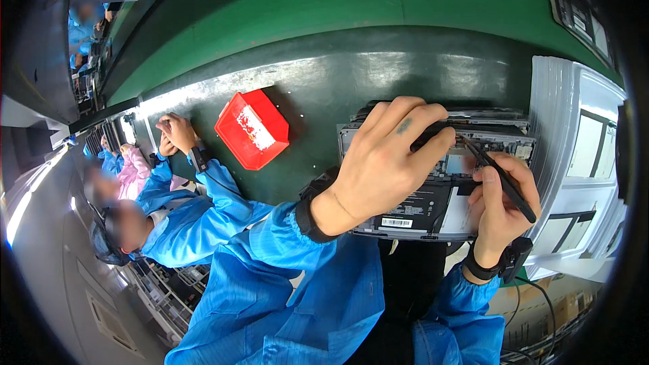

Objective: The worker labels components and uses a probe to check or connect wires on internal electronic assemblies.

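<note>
An opened laptop base [460, 213] lies in front of me, its boards and black battery [409, 206] exposed. Over its upper part reaches my left hand [382, 162], fingers bent and thumb brought close to them; what is between them, if anything, is hidden. Dark tweezers [515, 195] are gripped in my right hand [500, 203]. Their tips point down at the circuit board near my left thumb. I cannot make out whether the tips hold anything. Both wrists wear black bands.
A red tray [250, 132] with small white pieces stands left of the laptop, with white specks on the green bench [324, 88] around it. White plastic trays [551, 135] are stacked at the right. At the left sits a co-worker in a blue coat [182, 230], hands over the bench.
</note>
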Motion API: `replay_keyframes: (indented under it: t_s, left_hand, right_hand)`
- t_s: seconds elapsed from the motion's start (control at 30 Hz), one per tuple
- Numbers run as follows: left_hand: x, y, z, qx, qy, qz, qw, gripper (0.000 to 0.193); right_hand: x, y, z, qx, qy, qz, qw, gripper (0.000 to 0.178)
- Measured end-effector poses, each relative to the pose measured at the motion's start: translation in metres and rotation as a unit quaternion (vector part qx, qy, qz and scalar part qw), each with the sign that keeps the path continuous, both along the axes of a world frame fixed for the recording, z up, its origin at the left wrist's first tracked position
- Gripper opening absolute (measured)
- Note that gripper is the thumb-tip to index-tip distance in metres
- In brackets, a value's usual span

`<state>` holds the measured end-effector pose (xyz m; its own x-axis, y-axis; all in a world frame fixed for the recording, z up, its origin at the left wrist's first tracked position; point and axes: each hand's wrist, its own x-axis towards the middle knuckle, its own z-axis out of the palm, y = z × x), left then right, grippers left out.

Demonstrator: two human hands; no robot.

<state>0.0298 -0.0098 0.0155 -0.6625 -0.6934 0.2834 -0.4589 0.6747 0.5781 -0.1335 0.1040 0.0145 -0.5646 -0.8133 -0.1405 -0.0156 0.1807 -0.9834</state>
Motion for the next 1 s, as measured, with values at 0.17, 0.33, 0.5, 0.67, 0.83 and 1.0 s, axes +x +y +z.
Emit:
replay_keyframes:
  t_s: [0.17,0.33,0.5,0.67,0.83,1.0]
  left_hand:
    - [0.001,-0.001,0.000,-0.005,-0.005,-0.004,1.000,0.027]
    - [0.001,0.000,-0.003,-0.006,0.005,-0.005,1.000,0.027]
    - [0.002,-0.001,-0.006,-0.003,0.017,-0.004,1.000,0.028]
    - [0.000,-0.001,-0.006,0.002,0.021,-0.008,1.000,0.028]
    - [0.001,0.000,-0.007,0.004,0.025,-0.007,1.000,0.029]
    - [0.000,0.001,-0.009,-0.006,0.027,-0.006,1.000,0.029]
  right_hand:
    - [0.001,0.000,0.000,0.006,-0.019,-0.015,1.000,0.017]
    - [0.001,-0.001,0.001,0.014,-0.027,-0.016,0.999,0.017]
    - [0.000,0.000,0.001,0.001,-0.039,-0.004,0.999,0.018]
    - [0.000,-0.001,0.002,0.002,-0.030,-0.007,1.000,0.018]
    - [0.001,-0.002,0.002,0.015,-0.025,-0.002,1.000,0.017]
    - [0.000,-0.002,0.002,0.028,0.004,0.006,1.000,0.015]
